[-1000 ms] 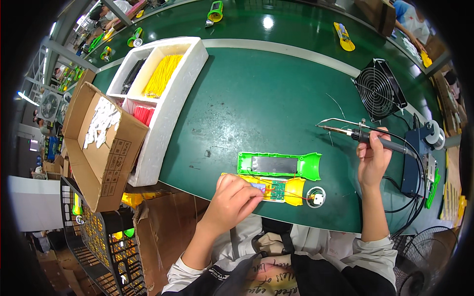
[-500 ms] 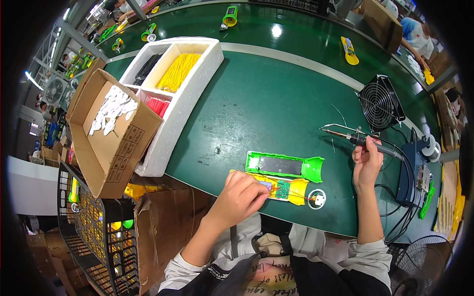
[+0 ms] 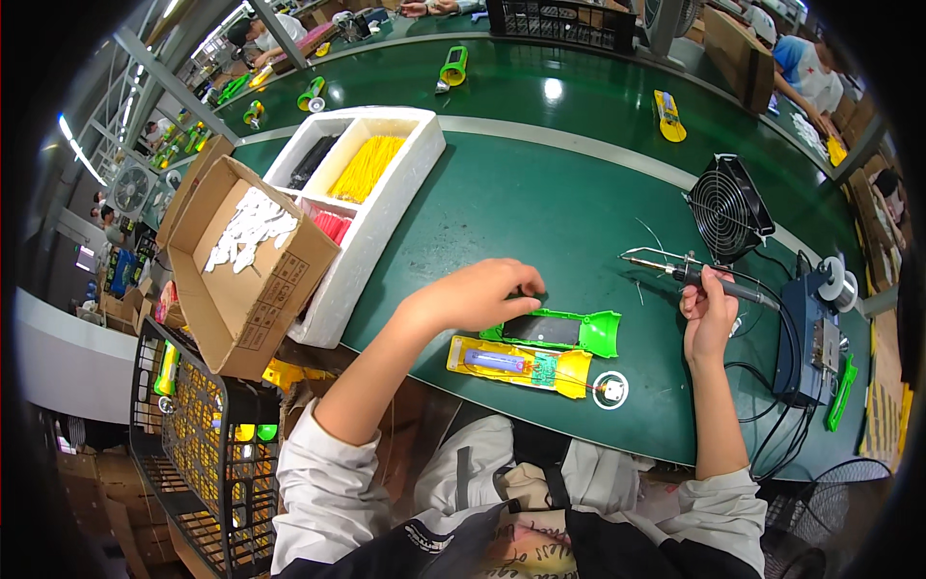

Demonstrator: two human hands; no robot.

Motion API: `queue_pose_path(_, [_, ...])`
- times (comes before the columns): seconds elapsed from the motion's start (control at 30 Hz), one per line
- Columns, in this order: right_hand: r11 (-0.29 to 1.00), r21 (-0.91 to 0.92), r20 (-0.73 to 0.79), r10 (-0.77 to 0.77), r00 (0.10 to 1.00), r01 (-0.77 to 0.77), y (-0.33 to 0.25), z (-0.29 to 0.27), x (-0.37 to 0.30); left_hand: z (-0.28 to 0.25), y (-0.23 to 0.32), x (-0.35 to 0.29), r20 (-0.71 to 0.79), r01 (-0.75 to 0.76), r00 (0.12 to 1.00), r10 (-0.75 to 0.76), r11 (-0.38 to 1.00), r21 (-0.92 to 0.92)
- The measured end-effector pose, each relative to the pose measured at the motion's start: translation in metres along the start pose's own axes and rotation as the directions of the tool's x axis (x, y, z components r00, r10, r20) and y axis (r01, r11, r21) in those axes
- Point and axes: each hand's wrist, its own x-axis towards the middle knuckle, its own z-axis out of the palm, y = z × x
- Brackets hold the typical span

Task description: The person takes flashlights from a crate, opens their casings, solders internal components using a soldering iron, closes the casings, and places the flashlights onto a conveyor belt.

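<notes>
The left forearm [image 3: 371,372], bare below the elbow, lies at about 8 o'clock in the view and slants up toward 1 o'clock. At the left wrist [image 3: 417,311] the line bends, so the left hand [image 3: 482,291], near the centre of the view, points between 2 and 3 o'clock, its back upward. The fingers are loosely bent, with a gap between them and the thumb. The right forearm [image 3: 721,415], also bare, stands at 4 o'clock and runs nearly straight toward 12. At 3 o'clock, the right hand [image 3: 707,309] is curled in a firm grip.
</notes>
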Motion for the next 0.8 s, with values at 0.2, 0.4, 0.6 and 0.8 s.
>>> queue_pose_path(0.2, [0.999,0.036,-0.031,0.019,0.999,-0.018,-0.004,-0.006,0.003,-0.011,0.014,0.022,0.495,0.207,0.851,-0.174,0.978,-0.012])
queue_pose_path(0.4, [0.998,0.046,-0.035,0.042,0.999,-0.040,-0.004,-0.004,0.003,0.001,0.018,0.014,0.479,0.116,0.864,-0.157,0.987,0.114])
queue_pose_path(0.6, [0.998,0.053,-0.033,0.041,0.999,-0.039,-0.004,-0.004,0.003,-0.020,0.036,-0.008,0.345,0.197,0.902,-0.259,0.959,0.203])
queue_pose_path(0.8, [0.999,0.045,-0.017,0.027,1.000,-0.026,-0.005,-0.005,0.004,-0.030,0.037,-0.017,0.419,0.229,0.888,-0.190,0.972,-0.045])
